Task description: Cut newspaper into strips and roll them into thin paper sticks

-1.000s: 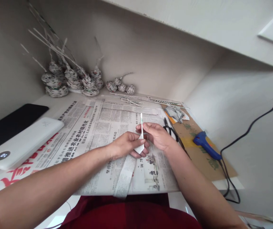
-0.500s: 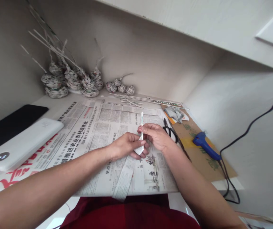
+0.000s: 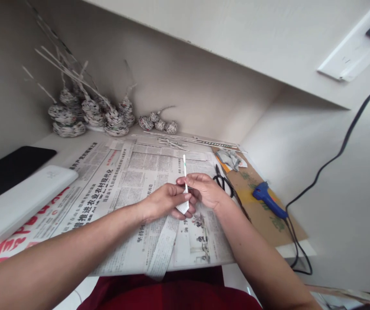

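Between my two hands is a strip of newspaper (image 3: 163,247), its upper end rolled into a thin tube that points away from me. My left hand (image 3: 168,200) is closed on the strip, thumb lying over the flat part just below the tube. With thumb and fingertips, my right hand (image 3: 200,187) pinches the rolled part. The strip's loose tail trails below my left hand and over the table's front edge. Newspaper sheets (image 3: 123,189) lie spread beneath both hands.
Woven paper gourds (image 3: 91,114) stand at the back left, smaller ones (image 3: 159,123) beside them. Paper rods (image 3: 200,140) lie behind. Black scissors (image 3: 223,181), a blue glue gun (image 3: 267,200) with its cord, and cardboard (image 3: 278,228) are at right; a white power bank (image 3: 32,198) is at left.
The view has shifted slightly, so everything sits a little further left and lower. Both hands keep their hold on the paper strip, and less of its flat part shows beside the tube.
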`<state>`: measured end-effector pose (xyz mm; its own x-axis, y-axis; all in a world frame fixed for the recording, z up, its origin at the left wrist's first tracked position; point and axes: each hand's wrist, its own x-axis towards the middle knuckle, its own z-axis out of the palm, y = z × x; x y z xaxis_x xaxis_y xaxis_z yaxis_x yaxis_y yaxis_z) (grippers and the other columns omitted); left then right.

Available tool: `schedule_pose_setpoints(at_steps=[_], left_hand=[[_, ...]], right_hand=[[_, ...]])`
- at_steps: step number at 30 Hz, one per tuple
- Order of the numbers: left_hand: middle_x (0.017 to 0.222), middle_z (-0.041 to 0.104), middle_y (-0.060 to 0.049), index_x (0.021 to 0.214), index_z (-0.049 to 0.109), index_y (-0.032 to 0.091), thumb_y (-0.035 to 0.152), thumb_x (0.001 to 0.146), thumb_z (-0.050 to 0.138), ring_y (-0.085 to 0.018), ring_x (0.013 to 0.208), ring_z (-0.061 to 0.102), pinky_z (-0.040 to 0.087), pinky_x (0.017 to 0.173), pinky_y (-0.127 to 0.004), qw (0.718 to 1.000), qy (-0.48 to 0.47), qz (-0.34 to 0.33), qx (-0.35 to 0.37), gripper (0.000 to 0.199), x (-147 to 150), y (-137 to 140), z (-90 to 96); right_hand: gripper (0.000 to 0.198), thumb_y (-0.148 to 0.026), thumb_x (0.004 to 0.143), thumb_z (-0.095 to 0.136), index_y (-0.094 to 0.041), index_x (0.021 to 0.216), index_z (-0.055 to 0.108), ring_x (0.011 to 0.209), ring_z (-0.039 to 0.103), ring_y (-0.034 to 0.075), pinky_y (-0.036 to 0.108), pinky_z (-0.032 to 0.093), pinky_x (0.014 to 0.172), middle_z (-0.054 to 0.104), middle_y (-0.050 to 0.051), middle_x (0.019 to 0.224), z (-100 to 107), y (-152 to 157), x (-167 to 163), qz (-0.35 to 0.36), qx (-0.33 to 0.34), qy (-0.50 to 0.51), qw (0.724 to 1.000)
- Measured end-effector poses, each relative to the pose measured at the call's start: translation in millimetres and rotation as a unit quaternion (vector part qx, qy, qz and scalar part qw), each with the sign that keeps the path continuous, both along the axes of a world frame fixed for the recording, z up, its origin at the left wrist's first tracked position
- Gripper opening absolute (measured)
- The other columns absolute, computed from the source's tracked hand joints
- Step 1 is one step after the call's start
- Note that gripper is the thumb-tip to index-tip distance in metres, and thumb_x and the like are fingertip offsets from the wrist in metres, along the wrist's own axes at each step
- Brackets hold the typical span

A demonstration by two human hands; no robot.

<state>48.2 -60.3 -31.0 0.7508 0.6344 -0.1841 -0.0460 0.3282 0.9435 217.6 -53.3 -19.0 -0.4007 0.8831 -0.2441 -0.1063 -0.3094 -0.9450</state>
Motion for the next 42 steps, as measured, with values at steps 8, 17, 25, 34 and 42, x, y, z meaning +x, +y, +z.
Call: schedule_pose_setpoints(at_steps=[8, 17, 25, 34, 42], left_hand=[[0.084, 0.070, -0.010, 0.094, 0.068, 0.011, 0.047, 0.082, 0.061, -0.019, 0.076, 0.068, 0.054, 0.068, -0.032, 1.000, -0.008, 0.000, 0.008, 0.038, -3, 4, -2.4], [0.081, 0.070, -0.011, 0.093, 0.067, 0.008, 0.040, 0.083, 0.062, -0.017, 0.072, 0.067, 0.053, 0.062, -0.028, 0.997, -0.027, 0.071, -0.028, 0.034, -6, 17, 7.1], [0.080, 0.070, -0.010, 0.090, 0.067, 0.009, 0.043, 0.080, 0.065, -0.017, 0.070, 0.068, 0.054, 0.062, -0.028, 0.993, -0.051, 0.101, -0.027, 0.035, -8, 23, 5.7], [0.081, 0.069, -0.012, 0.092, 0.066, 0.008, 0.046, 0.078, 0.067, -0.019, 0.073, 0.068, 0.054, 0.062, -0.029, 0.995, -0.060, 0.075, -0.019, 0.040, -10, 24, 6.2], [0.081, 0.070, -0.012, 0.091, 0.067, 0.008, 0.048, 0.077, 0.067, -0.019, 0.071, 0.068, 0.054, 0.061, -0.028, 0.995, -0.064, 0.076, -0.007, 0.042, -11, 27, 2.3]], right_hand=[[0.036, -0.053, 0.077, 0.064, -0.018, 0.072, 0.063, 0.056, 0.058, 0.012, 0.023, 0.045, 0.053, 0.066, 0.002, 0.071, -4, 12, 2, -0.126, 0.149, -0.150, 0.969], [0.035, -0.030, 0.089, 0.048, -0.007, 0.108, 0.067, 0.105, 0.061, 0.031, 0.037, 0.045, 0.086, 0.061, 0.025, 0.116, 21, 79, 111, -0.239, 0.149, -0.751, 0.598], [0.040, -0.029, 0.094, 0.034, -0.016, 0.115, 0.066, 0.100, 0.064, 0.028, 0.039, 0.048, 0.082, 0.067, 0.019, 0.109, 2, 97, 134, -0.288, 0.129, -0.750, 0.581], [0.057, -0.051, 0.095, 0.026, -0.017, 0.121, 0.064, 0.106, 0.062, 0.029, 0.039, 0.046, 0.087, 0.064, 0.019, 0.119, 7, 113, 145, -0.342, 0.075, -0.727, 0.591], [0.066, -0.055, 0.092, 0.029, -0.006, 0.128, 0.055, 0.119, 0.050, 0.038, 0.049, 0.039, 0.094, 0.053, 0.028, 0.128, 18, 93, 120, -0.367, 0.133, -0.722, 0.572]])
